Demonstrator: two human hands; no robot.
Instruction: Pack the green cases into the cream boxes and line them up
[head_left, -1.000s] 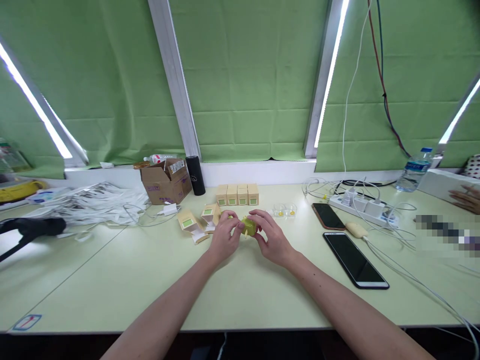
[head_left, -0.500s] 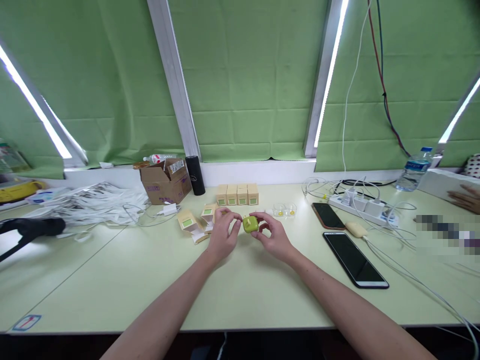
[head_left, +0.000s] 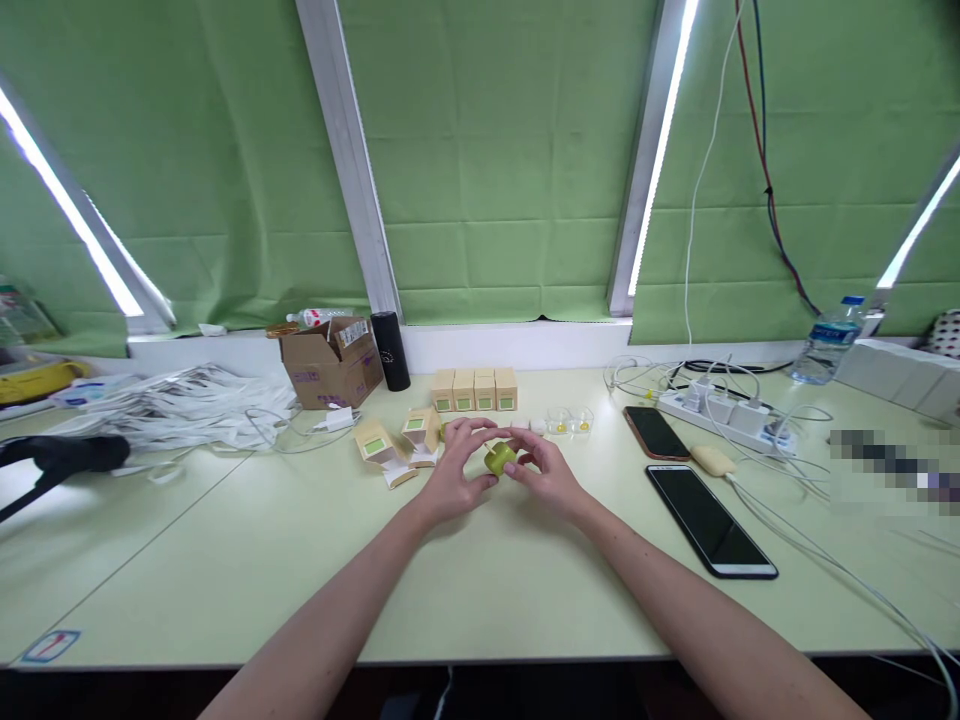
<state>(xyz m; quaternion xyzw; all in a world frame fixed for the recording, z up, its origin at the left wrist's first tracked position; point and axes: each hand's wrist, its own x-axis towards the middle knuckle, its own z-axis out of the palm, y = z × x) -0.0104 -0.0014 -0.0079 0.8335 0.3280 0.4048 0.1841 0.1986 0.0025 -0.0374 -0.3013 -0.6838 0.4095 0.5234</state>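
Note:
Between my two hands is a small, glossy lime-green, apple-like object (head_left: 499, 459) with a thin pale bit sticking up from its top. My right hand (head_left: 551, 473) grips it from the right, thumb on its near face. My left hand (head_left: 455, 477) curves around its left side, thumb below and fingers above; their exact contact is partly hidden. Just left of my left hand are two opened kraft boxes (head_left: 373, 441) with green labels. Behind my hands a row of several small closed kraft boxes (head_left: 475, 389) stands. Clear plastic cups (head_left: 570, 421) with yellow bits sit to the right.
On the right lie two phones (head_left: 709, 518), a cream oval device (head_left: 712, 459), and a power strip (head_left: 727, 415) with tangled cables. At the left are white strips (head_left: 195, 410), a cardboard box (head_left: 330, 365), and a black cylinder (head_left: 391, 350). A water bottle (head_left: 829, 340) stands far right.
My left hand has moved right and closed in around the green object, which has been turned and tilted. The other person's hand at the far right has left the view.

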